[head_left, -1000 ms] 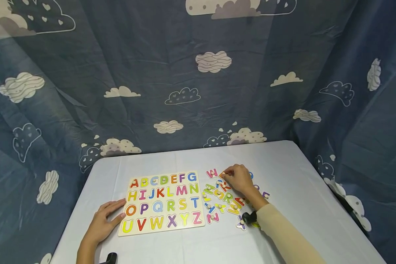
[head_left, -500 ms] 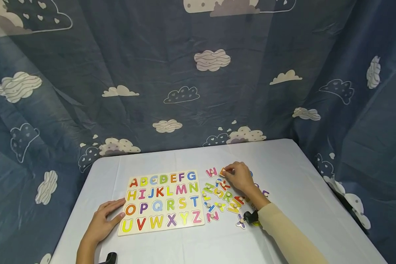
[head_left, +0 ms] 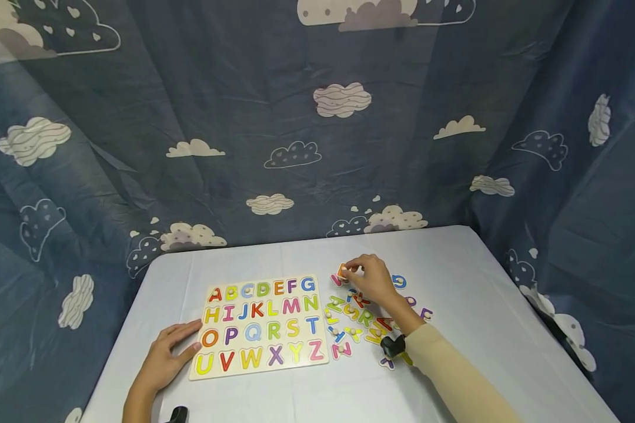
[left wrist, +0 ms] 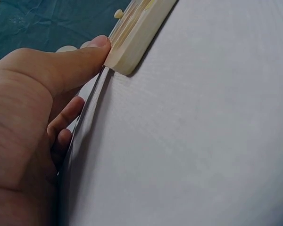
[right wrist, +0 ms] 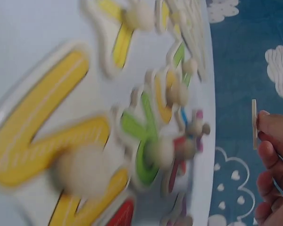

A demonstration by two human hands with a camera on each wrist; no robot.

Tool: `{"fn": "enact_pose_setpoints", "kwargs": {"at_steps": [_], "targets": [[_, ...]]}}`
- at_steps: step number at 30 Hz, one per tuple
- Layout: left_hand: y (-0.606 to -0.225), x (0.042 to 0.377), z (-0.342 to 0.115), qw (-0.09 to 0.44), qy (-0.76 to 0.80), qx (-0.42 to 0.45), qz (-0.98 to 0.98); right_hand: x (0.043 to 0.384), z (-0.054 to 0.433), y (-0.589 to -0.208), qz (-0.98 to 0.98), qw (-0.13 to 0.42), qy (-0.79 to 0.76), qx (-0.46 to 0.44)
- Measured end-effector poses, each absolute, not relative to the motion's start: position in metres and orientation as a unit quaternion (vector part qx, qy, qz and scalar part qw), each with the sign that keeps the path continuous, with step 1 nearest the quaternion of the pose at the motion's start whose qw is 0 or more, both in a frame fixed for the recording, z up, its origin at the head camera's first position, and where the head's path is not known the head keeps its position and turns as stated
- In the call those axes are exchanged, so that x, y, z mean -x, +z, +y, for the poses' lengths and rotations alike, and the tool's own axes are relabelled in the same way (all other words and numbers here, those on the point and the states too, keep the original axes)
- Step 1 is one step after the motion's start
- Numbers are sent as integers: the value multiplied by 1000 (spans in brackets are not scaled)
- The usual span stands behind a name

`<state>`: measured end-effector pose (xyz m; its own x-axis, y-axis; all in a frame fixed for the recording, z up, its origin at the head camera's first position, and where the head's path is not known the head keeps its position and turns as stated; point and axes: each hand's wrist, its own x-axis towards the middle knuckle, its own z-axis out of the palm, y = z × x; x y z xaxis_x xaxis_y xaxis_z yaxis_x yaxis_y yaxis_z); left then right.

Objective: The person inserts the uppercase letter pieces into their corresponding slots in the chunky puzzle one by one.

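A pale wooden alphabet board (head_left: 267,373) with rows of coloured letters lies on the table's left half. My left hand (head_left: 161,358) rests at its left edge, fingers fairly straight; in the left wrist view the thumb (left wrist: 92,54) touches the board's corner. Up by the loose letters, my right hand (head_left: 373,279) pinches an orange wooden letter piece (head_left: 342,271) by its back side. That piece shows edge-on in the right wrist view, lifted clear of the table, so its letter is hidden. In the head view it overlaps a pink letter W (head_left: 337,281).
Several loose knobbed letters lie right of the board, among them a green R (head_left: 366,318), a pink N (head_left: 341,351) and a blue letter (head_left: 399,282). White cloth (head_left: 275,402) covers the table. A dark cloud-print curtain (head_left: 291,176) hangs behind it.
My right hand has picked the orange letter piece up off the table and moved left with it, over the pink W. The left hand keeps its place on the board.
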<state>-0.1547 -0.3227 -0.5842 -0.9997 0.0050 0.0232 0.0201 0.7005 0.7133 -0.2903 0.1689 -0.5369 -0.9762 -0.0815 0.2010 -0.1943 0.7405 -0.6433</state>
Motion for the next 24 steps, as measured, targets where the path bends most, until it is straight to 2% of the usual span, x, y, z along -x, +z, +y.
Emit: {"fn": "enact_pose_setpoints", "kwargs": {"at_steps": [24], "targets": [[-585,155,-324,15,-382,4,-924,305,70,-552,-916,24,363,-169]]}}
